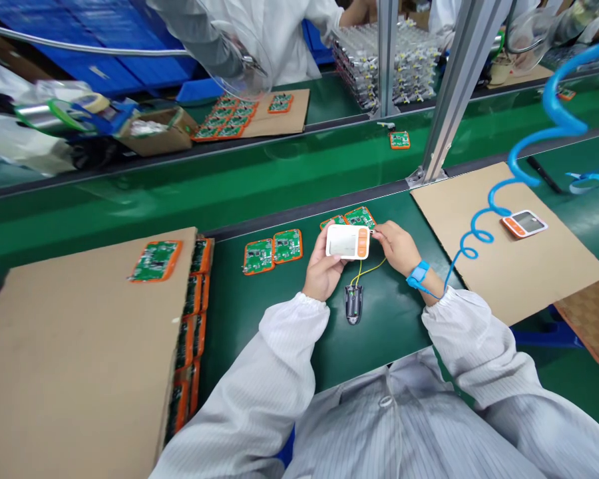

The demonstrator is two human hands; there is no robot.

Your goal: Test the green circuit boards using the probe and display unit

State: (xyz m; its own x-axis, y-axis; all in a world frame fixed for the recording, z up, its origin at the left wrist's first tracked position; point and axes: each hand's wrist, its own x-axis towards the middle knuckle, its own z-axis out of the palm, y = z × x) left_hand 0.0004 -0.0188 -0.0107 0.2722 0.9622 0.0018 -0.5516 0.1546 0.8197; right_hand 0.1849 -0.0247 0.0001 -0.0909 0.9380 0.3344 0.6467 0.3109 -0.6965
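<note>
My left hand grips the left side of a white device with orange buttons, held just above the green bench. My right hand pinches its right edge; a blue wrist strap sits on that wrist. Yellow wires run from the device down to a small dark battery holder lying on the mat between my forearms. Green circuit boards in orange frames lie just left of the device, and two more lie behind it.
A cardboard sheet at the left carries one board, with stacked boards along its edge. Another cardboard at the right holds a finished device. A blue coiled cord hangs there. A person in white works across the belt.
</note>
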